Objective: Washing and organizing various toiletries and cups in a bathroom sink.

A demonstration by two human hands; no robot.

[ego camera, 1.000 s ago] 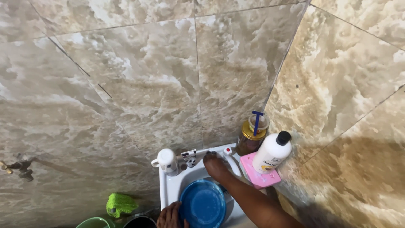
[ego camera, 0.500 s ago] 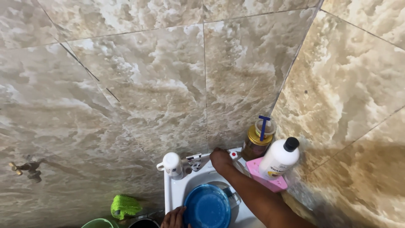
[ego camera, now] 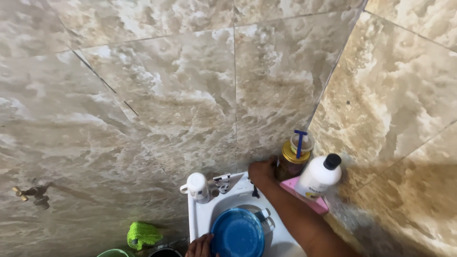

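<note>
Right hand (ego camera: 263, 172) has moved from the sink's (ego camera: 200, 216) back edge to grip the brown jar (ego camera: 288, 165) in the corner, while left hand (ego camera: 200, 246) steadies the blue plate (ego camera: 237, 234).

The blue plate (ego camera: 237, 235) is filling the white sink (ego camera: 200, 216) basin. At twelve o'clock, a white cup (ego camera: 197, 186) and small tube (ego camera: 222, 182) are crowding the rear rim. At two o'clock, jar (ego camera: 290, 164), white bottle (ego camera: 320, 177) and pink block (ego camera: 312, 201) are blocking the corner.
</note>
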